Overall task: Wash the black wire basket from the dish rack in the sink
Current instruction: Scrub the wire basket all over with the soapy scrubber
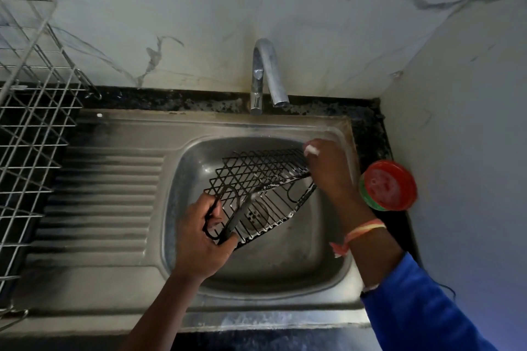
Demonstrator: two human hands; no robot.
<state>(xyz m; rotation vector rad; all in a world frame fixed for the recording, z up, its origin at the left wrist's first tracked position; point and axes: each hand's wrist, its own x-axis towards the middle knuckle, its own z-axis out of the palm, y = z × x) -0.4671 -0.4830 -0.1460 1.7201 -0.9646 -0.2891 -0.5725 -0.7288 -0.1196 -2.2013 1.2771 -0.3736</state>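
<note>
The black wire basket (256, 179) hangs tilted over the steel sink basin (285, 271), with soap foam along one wire edge. My left hand (205, 239) grips the basket's near-left corner, fingers curled round its rim wires. At the basket's far-right end, my right hand (328, 171) curls its fingers over the wires; white foam shows at the fingertips. Whether that hand also holds a scrubber is hidden. The drain (255, 215) shows through the mesh.
A chrome tap (266, 77) stands behind the basin, no water running. A silver wire dish rack (31, 128) sits left beside the ribbed drainboard (105, 202). A round red-and-green soap tub (389, 185) stands on the dark counter at right, close to the wall.
</note>
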